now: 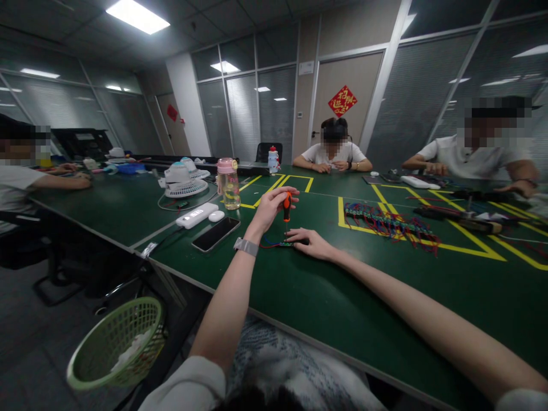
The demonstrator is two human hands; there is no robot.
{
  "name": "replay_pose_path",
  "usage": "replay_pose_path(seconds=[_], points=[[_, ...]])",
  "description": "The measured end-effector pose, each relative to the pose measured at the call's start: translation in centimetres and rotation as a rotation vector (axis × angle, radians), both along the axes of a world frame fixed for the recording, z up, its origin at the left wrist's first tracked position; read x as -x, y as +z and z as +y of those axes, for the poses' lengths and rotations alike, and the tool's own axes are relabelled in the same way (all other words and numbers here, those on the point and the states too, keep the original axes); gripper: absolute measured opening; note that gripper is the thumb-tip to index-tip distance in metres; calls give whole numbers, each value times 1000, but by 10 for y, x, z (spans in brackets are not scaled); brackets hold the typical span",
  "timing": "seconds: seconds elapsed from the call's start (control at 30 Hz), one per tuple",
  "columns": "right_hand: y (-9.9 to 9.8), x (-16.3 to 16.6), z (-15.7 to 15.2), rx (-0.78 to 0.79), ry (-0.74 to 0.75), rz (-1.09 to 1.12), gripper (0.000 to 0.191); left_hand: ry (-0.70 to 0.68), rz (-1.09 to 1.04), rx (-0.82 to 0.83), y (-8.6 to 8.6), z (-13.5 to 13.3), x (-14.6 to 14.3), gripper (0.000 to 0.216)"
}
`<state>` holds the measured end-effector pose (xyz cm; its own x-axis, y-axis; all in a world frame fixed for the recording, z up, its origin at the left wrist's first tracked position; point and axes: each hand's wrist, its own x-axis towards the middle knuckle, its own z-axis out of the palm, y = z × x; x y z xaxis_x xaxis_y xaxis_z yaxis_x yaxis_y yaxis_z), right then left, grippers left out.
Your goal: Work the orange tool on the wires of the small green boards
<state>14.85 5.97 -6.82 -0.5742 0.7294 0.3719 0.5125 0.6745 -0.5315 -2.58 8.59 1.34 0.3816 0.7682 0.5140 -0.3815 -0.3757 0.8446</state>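
Note:
My left hand [270, 208] is closed round the orange handle of a small screwdriver [286, 210], held upright with its tip pointing down. Under the tip lies a small dark part with red and blue wires [278, 244] on the green table [325, 302]. My right hand [309, 241] lies flat on that part, fingers stretched out, pressing it to the table. A watch is on my left wrist.
A black phone [215, 233], a white power strip [197, 216], a pink-capped bottle [228, 183] and fans [183, 180] sit to the left. A pile of wired parts [391, 224] lies in a yellow-taped box. Three other people sit around the table. A green basket [115, 342] stands on the floor.

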Motion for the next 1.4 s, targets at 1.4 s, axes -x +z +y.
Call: replay_pose_path(seconds=[1.4], points=[[-9,10,2,-9,-104,10,25,233,152,-233,-1,-12,-4,28]])
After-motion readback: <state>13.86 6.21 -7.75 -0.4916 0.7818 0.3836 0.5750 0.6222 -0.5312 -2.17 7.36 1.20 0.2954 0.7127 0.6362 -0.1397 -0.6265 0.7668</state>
